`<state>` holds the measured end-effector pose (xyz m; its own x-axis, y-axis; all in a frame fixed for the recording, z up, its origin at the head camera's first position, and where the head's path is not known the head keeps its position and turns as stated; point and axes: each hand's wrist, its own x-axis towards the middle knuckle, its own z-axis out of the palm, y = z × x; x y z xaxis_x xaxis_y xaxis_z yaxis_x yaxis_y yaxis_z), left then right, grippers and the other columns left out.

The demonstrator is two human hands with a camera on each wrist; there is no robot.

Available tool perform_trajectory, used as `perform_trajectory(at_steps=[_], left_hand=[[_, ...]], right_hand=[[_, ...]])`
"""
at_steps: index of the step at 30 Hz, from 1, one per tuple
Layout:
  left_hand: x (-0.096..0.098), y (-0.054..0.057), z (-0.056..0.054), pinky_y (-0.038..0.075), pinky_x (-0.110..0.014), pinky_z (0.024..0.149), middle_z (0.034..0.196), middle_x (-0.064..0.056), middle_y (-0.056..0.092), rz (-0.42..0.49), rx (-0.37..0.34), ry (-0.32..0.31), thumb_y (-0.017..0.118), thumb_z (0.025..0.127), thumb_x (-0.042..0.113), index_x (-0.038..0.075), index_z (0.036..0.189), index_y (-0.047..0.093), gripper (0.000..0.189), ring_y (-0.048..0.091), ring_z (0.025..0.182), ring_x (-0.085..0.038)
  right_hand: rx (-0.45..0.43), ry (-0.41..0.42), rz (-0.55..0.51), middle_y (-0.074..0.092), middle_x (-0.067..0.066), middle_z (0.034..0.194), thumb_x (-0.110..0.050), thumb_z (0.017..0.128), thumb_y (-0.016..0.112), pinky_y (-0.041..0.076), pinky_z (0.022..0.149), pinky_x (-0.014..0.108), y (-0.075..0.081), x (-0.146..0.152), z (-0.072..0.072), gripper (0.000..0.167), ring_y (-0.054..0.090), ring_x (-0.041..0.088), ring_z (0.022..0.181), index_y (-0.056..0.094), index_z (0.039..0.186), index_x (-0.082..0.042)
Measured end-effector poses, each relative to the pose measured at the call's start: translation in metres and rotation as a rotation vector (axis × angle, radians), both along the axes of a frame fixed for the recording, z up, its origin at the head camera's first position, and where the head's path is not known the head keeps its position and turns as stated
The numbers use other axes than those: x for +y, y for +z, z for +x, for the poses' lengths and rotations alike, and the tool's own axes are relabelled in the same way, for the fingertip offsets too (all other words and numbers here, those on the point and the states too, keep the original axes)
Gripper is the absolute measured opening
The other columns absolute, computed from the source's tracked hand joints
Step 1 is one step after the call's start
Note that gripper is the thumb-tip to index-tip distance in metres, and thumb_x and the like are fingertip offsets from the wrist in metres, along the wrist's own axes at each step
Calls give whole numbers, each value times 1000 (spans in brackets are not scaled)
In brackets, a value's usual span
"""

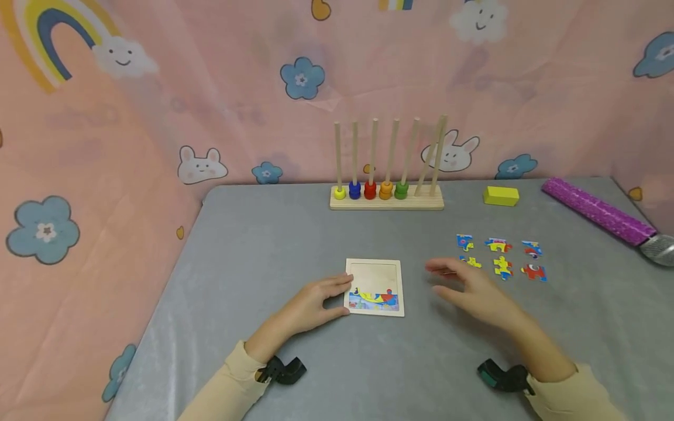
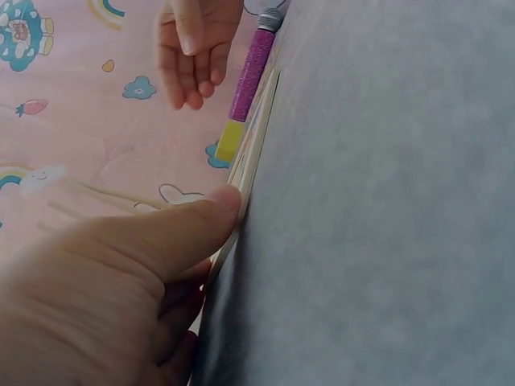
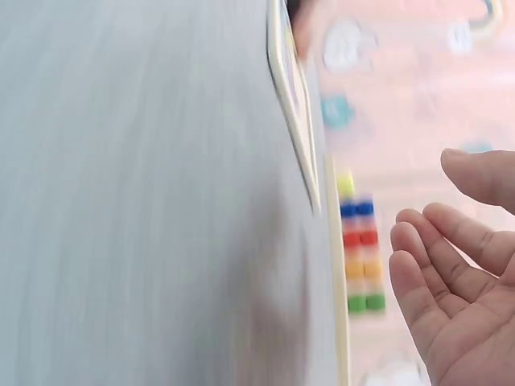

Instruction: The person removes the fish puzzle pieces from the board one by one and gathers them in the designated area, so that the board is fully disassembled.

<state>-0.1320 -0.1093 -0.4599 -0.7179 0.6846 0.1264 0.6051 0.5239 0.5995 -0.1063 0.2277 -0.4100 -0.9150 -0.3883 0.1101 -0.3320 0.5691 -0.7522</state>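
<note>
A square wooden puzzle tray (image 1: 375, 266) lies on the grey table, its lowest row filled with joined pieces (image 1: 374, 300) and bare wood above them. My left hand (image 1: 318, 301) holds the tray by its left edge, fingers at the upper part and thumb near the lower corner. In the left wrist view the thumb (image 2: 193, 229) presses on the tray's rim (image 2: 256, 153). Between the tray and the loose pieces, my right hand (image 1: 476, 292) hovers with nothing in it, fingers slightly bent and thumb apart. Several loose jigsaw pieces (image 1: 502, 267) lie in two rows just beyond it.
At the back edge stands a wooden peg rack (image 1: 387, 203) with coloured rings on upright rods. A yellow block (image 1: 501, 196) sits right of it. A purple glittery microphone (image 1: 600, 211) lies at the far right. Behind the table hangs a pink patterned cloth (image 1: 237, 76).
</note>
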Motion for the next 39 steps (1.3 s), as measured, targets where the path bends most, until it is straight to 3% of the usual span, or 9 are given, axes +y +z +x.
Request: perform_trajectory(at_steps=[2, 6, 15, 23, 29, 39], left_hand=[[-1, -1, 0, 41, -36, 106, 144, -3, 48, 1, -12, 2, 71, 86, 27, 4, 135, 52, 58, 42, 135, -18], [-2, 0, 1, 40, -36, 107, 145, -2, 46, 3, -34, 7, 70, 87, 28, 5, 136, 50, 58, 40, 136, -17], [-1, -1, -3, 40, -36, 107, 144, -3, 48, 28, -37, -2, 70, 87, 26, 5, 135, 52, 56, 41, 135, -17], [-3, -2, -3, 39, -36, 107, 142, -5, 50, 53, -18, -11, 70, 86, 25, 5, 134, 53, 55, 42, 135, -19], [-4, -1, -3, 40, -37, 107, 141, -5, 50, 59, -12, -8, 71, 86, 24, 3, 133, 54, 54, 42, 135, -20], [-2, -2, -3, 40, -37, 106, 143, -5, 49, 42, -17, -11, 69, 87, 26, 3, 134, 52, 55, 42, 135, -20]], right_hand=[[-14, 47, 12, 61, 11, 122, -10, 89, 66, 49, 93, 24, -1, -18, -2, 38, 59, 23, 110, 56, 125, -2], [-34, 132, 31, 63, 10, 120, -11, 87, 68, 50, 94, 40, -2, -49, -6, 41, 60, 25, 109, 56, 125, -1], [-76, 221, 56, 63, 11, 120, -13, 86, 68, 49, 94, 45, -5, -92, -10, 42, 61, 25, 108, 56, 125, -1], [-94, 165, 16, 62, 10, 116, -11, 84, 68, 51, 90, 38, -19, -110, -8, 41, 61, 22, 102, 57, 122, 2], [-24, 57, 46, 61, 4, 106, -10, 80, 72, 50, 85, 32, -27, -119, -4, 38, 59, 16, 95, 62, 116, -2], [11, -65, 153, 55, 5, 100, -5, 75, 75, 49, 82, 36, -28, -135, 2, 39, 55, 17, 90, 65, 112, 0]])
